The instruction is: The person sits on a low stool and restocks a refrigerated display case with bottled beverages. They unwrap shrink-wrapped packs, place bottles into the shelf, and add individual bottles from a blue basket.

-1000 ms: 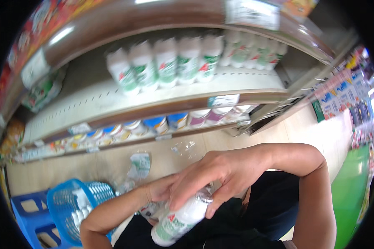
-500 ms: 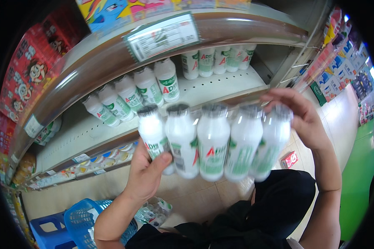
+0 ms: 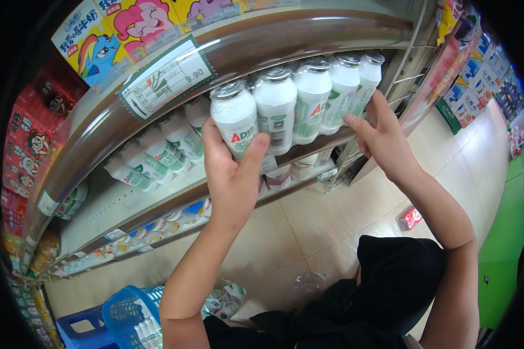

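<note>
A row of several white drink bottles with green and red labels (image 3: 275,110), joined in clear wrap, is held upright at the front of the shelf, just below the upper shelf's edge. My left hand (image 3: 233,168) grips the bottle at its left end, thumb across the front. At the other end, my right hand (image 3: 384,136) closes on the last bottle, thumb in front and fingers behind. More bottles of the same kind (image 3: 151,160) stand in a row on the shelf, to the left and partly behind the held pack.
A brown-fronted upper shelf edge with a price tag (image 3: 166,78) curves over the bottles. Tubs (image 3: 279,177) fill the lower shelf. A blue basket (image 3: 117,308), a blue stool (image 3: 78,328), a wrapped bottle pack (image 3: 227,299) and a small red box (image 3: 410,218) are on the floor.
Both hands have carried the bottle pack forward and up to the shelf. My right hand's raised fingers have come down onto the end bottle.
</note>
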Motion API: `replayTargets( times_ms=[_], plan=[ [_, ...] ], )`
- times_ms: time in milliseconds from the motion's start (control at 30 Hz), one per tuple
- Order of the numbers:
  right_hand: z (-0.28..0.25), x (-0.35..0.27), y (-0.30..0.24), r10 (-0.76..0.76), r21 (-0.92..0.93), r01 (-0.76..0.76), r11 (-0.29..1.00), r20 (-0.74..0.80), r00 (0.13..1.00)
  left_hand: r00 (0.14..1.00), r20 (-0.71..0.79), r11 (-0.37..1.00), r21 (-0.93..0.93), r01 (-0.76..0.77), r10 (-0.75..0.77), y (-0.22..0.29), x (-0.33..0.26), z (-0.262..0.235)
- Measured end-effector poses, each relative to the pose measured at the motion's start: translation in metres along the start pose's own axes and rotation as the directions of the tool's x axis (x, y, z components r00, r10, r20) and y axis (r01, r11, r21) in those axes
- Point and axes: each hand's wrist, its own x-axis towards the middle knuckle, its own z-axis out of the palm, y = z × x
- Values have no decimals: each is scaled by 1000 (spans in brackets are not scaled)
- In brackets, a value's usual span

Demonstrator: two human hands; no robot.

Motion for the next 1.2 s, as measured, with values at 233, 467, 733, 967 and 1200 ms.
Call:
replayTargets(
  times_ms=[233, 467, 733, 967, 1200],
  plan=[
    [19, 17, 14, -104, 239, 134, 962, -135, 985, 1000, -5, 998, 52, -24, 24, -13, 16, 7],
    [29, 31, 22, -40, 284, 88, 955, -170, 985, 999, -30, 974, 224, 40, -34, -28, 25, 12],
    [23, 34, 17, -9, 266, 29, 964, -75, 997, 984, -114, 939, 303, 165, -136, -34, 24, 13],
    [22, 37, 9, 84, 402, -49, 914, -69, 994, 950, -147, 952, 92, 292, -277, -23, 32, 21],
    [28, 46, 8, 114, 384, -72, 920, -88, 990, 935, -207, 952, 42, 304, -289, -33, 45, 23]
  ],
)
